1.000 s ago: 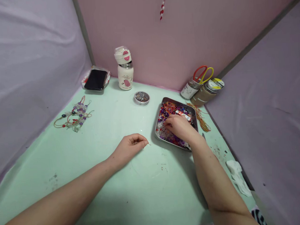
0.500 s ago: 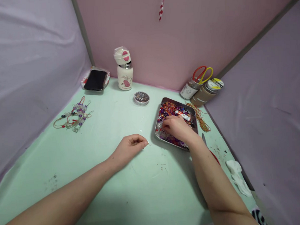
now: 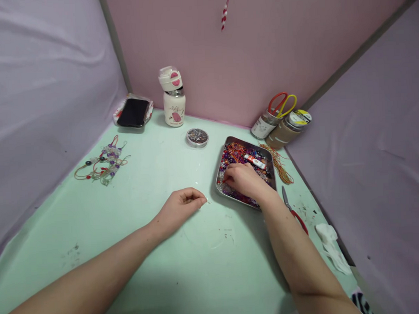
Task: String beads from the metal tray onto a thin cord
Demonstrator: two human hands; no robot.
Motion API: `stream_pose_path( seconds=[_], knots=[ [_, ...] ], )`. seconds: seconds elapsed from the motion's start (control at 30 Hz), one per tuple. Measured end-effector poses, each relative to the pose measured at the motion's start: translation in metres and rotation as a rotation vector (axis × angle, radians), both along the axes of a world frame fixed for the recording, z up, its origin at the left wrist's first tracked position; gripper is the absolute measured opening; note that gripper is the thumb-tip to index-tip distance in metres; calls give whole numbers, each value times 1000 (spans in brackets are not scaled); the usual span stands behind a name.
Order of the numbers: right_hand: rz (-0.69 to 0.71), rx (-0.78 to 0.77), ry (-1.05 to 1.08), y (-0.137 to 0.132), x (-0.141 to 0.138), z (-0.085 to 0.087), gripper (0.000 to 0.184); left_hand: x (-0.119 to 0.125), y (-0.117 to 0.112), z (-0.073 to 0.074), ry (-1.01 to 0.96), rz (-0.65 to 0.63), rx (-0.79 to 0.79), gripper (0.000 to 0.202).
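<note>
A metal tray (image 3: pixel 273 172) full of purple, red and clear beads lies right of the middle of the green table. My right hand (image 3: pixel 244 179) rests inside it, fingers curled down into the beads at its left side; what they pinch is hidden. A small red-and-white tube (image 3: pixel 255 161) lies in the tray behind the hand. My left hand (image 3: pixel 181 206) rests on the table left of the tray, fingers pinched together on a thin clear thread whose tip (image 3: pixel 207 202) shows by the fingertips.
Finished beaded strings (image 3: pixel 103 162) lie at the left. A phone (image 3: pixel 133 112), a white flask (image 3: pixel 174 101), a round thread spool (image 3: pixel 197 137), jars with scissors (image 3: pixel 280 117), orange cords (image 3: pixel 282 167), red-handled scissors (image 3: pixel 294 210) and a tissue (image 3: pixel 332 246) ring the table.
My right hand has slid a little to the left within the tray, uncovering the red-handled scissors beside my forearm. My left hand has stayed put.
</note>
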State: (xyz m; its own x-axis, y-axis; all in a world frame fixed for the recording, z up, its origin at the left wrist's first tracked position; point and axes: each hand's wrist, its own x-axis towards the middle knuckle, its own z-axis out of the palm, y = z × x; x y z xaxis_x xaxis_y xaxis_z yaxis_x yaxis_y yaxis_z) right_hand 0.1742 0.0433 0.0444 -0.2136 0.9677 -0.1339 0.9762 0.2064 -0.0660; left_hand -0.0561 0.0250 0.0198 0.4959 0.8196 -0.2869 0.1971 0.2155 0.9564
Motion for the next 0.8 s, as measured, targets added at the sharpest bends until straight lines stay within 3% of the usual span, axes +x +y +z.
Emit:
stream_pose_path(
  seconds=[0.2,0.3,0.4,0.47,0.57,0.7,0.8],
  knots=[
    [-33,180,151,-5,4,18,10,0,1,-2,-2,-6,6,22],
    [-58,289,333,-18,1,35,10,1,0,-1,-9,-4,-2,21],
    [-118,304,610,-41,-13,42,12,1,-1,1,-11,2,-6,20],
    [-191,266,905,-59,-27,35,9,1,-1,3,-21,10,-1,19],
    [-369,85,1305,-81,-50,9,12,2,-1,2,-59,18,30,18],
    [-649,-74,1656,-93,-71,-25,20,2,-1,-5,-92,25,91,16],
    [-763,-142,1814,-93,-76,-35,25,3,-2,-9,-76,31,168,13]
  ],
)
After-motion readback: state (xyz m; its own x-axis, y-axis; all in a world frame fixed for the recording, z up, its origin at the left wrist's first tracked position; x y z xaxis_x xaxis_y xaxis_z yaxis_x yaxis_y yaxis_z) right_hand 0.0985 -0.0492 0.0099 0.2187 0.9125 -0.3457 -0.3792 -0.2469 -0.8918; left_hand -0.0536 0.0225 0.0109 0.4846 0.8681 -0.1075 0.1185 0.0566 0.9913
